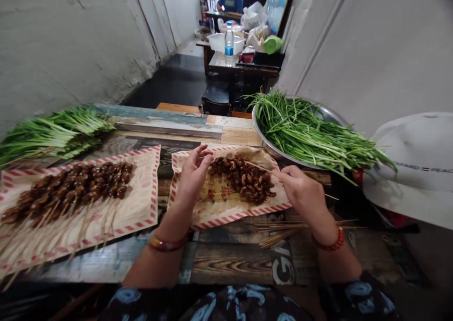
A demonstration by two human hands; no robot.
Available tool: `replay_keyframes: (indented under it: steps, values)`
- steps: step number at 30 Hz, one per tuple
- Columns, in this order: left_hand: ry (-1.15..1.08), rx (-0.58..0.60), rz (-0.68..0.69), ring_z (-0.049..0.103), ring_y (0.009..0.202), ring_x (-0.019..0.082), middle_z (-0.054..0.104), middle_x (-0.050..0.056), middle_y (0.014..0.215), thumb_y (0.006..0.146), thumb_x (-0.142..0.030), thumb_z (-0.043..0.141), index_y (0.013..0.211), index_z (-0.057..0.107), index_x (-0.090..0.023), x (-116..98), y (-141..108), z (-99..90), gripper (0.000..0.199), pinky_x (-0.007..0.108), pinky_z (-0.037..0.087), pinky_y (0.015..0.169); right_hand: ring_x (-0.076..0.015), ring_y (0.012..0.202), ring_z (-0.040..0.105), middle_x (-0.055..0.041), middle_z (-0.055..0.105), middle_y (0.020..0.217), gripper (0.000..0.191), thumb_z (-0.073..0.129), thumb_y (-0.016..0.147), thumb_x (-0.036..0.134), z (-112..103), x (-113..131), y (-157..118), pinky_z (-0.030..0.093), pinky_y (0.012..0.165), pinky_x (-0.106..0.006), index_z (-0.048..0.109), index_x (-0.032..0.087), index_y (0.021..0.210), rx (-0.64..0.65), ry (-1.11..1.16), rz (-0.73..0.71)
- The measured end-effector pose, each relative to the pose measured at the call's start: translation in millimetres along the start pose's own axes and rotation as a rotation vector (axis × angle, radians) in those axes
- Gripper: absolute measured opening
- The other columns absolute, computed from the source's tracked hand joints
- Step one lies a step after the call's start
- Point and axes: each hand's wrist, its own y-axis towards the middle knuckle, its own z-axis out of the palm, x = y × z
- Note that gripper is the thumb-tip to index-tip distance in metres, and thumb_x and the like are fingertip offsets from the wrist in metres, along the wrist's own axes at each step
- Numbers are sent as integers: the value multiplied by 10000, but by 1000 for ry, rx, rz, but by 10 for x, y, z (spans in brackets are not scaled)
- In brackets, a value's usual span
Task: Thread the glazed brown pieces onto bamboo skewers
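Observation:
A skewer stick is pinched in my right hand, its tip pointing left over a pile of glossy dark-brown pieces of food, which look like marinated meat. The pile lies on a sheet of paper with a red-striped edge. Over the left side of that sheet is my left hand, fingers loosely bent and apart, with nothing visible in it. Below my right hand, loose bare skewers lie on the wooden table. To the left, filled skewers rest in a row on another striped paper.
A metal bowl heaped with long green chives stands at the right, beside a white cap. Bundled greens lie at the far left. Behind are a table with a water bottle and a seated person.

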Motion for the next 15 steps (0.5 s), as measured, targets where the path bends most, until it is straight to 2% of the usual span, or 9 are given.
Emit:
replay_keyframes:
  steps: [3,11,15]
  values:
    - [-15,-6,0,625,954,171,643,77,1092,816,-404,632,1213,553,-208,-5,-6,10,450,331,502,873,-96,786,609,-3,662,1057,356,414,967,192,-64,-19,26,362,585,-208,623,297,1234,-32,-12,24]
    - [-4,-34,5,639,902,153,636,79,1103,828,-427,601,1213,541,-203,-50,-102,-18,450,303,507,840,-130,761,601,-66,622,1166,366,375,960,165,62,278,410,376,590,-233,615,267,1217,204,-91,25]
    - [17,-41,-14,644,880,149,633,77,1087,826,-412,605,1220,537,-195,-12,-107,-46,455,298,505,822,-139,811,603,-64,629,1134,363,385,966,170,128,402,453,380,605,-229,609,287,1226,264,-65,5]
